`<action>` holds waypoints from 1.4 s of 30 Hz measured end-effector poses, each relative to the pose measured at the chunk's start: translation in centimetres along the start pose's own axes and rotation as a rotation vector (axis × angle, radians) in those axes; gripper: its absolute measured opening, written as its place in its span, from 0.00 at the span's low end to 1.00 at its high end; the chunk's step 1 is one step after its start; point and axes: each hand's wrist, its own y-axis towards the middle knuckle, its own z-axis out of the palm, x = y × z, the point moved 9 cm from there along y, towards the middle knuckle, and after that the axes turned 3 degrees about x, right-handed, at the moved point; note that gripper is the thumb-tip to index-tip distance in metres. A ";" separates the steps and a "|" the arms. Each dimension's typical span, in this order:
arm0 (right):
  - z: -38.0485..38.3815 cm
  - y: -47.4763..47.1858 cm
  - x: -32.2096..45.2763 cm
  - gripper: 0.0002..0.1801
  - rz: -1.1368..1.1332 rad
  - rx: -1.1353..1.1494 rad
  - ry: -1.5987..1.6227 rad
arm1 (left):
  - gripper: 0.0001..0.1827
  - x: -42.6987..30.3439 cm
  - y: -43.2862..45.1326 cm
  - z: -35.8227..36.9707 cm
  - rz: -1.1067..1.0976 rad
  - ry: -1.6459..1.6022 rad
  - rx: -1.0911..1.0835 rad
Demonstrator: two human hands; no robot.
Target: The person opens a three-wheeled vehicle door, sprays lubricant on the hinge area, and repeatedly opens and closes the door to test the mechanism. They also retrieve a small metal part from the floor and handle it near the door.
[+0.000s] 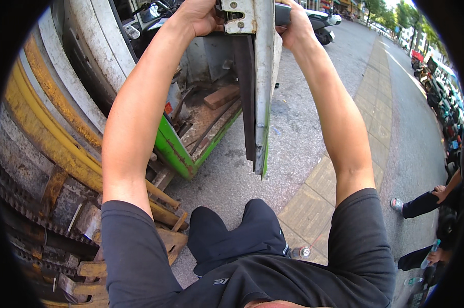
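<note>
A white metal vehicle door (262, 96) stands ajar in front of me, seen edge-on, its lower edge green. Near the top of that edge is a latch plate (238, 17) with screws and a notch. My left hand (201, 15) grips the door's inner side beside the latch, its fingertips partly hidden. From the outer side my right hand (296, 24) holds the door by a dark part, some fingers behind it. A dark strip (245, 92) hangs down along the door's inner face. Behind the door, the cab's worn floor (205, 127) shows a brick-like block (221, 97).
At left are a forklift-like mast (55, 107) with chains and yellow rails, and a wooden pallet (170, 242). A spray can (304, 252) with a thin red straw stands by my knee. A scooter (324, 23) is parked ahead; other people's legs (418, 204) show at right.
</note>
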 end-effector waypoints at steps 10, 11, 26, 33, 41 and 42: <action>1.6 -0.2 -1.7 0.12 0.100 0.025 0.015 | 0.18 -0.4 -0.3 -1.4 0.141 -0.118 -0.111; 1.6 -0.2 -1.7 0.11 0.103 0.014 0.015 | 0.19 -0.5 -0.4 -1.4 0.151 -0.100 -0.104; 2.0 0.3 -2.6 0.10 0.061 -0.050 -0.015 | 0.30 -0.8 -6.2 -9.0 0.262 0.199 -0.635; 4.2 0.2 -4.8 0.11 -0.142 -0.327 -0.080 | 0.09 -0.9 -22.2 -9.7 1.046 1.086 -1.512; 11.1 2.4 -9.1 0.29 -0.774 -0.408 -0.331 | 0.13 -2.7 -26.1 -14.0 0.994 1.359 -1.915; 11.8 3.2 -10.4 0.27 -0.732 -0.425 -0.343 | 0.13 -3.0 -26.5 -14.9 1.012 1.253 -1.913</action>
